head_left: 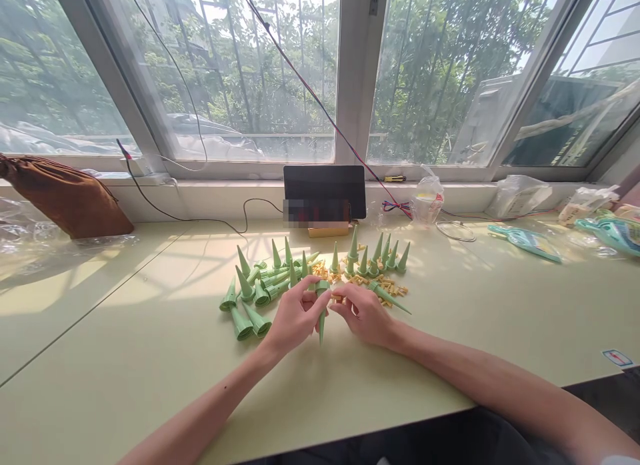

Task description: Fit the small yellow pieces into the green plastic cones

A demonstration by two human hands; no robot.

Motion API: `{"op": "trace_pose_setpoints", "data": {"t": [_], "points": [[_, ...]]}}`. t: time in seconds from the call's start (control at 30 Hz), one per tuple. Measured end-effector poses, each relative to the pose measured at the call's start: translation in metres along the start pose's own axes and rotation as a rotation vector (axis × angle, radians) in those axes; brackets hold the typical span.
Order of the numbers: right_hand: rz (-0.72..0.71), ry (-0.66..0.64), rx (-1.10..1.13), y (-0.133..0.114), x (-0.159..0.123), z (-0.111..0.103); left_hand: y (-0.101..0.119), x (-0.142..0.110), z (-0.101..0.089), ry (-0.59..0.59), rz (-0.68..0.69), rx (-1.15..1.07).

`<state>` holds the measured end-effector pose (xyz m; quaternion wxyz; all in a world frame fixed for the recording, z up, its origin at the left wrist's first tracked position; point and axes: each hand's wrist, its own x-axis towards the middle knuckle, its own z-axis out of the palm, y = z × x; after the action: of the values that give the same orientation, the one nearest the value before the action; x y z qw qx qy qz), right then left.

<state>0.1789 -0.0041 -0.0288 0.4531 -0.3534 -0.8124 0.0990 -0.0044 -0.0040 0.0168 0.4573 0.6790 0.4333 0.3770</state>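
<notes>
My left hand [295, 316] is closed around a green plastic plant-watering spike [321, 328], its tip pointing down toward me and its wide end up. My right hand [369, 316] pinches a small yellow plastic piece [337, 297] against or close beside the spike's wide end; whether the two touch is unclear. More green spikes [243, 323] lie or stand in a cluster on the left. Several others stand upright in a group [375, 259] behind my right hand. One spike [393, 299] lies on its side there, among scattered yellow pieces [399, 290].
A dark tablet [324, 188] leans at the back on a small yellow-brown stand [329, 231]. The brown drawstring bag [75, 198] is at far left. A clear plastic bag [429, 197], cables, and teal packages [525, 242] lie along the window ledge side of the table [150, 371].
</notes>
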Motion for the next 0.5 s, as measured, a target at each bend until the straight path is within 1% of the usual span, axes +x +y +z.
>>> {"op": "trace_pose_setpoints", "data": {"t": [0.17,0.33,0.5], "points": [[-0.018,0.003,-0.009,0.0006,-0.0004,0.0004,-0.0002,-0.0015,-0.0008,0.004,0.096,0.063],[-0.086,0.024,-0.049,-0.0024,0.0007,-0.0017,0.0007,-0.0015,-0.0010,-0.021,0.076,0.040],[-0.077,0.053,-0.055,-0.0036,-0.0008,-0.0019,-0.0029,-0.0026,0.0019,-0.089,0.100,0.036]]}}
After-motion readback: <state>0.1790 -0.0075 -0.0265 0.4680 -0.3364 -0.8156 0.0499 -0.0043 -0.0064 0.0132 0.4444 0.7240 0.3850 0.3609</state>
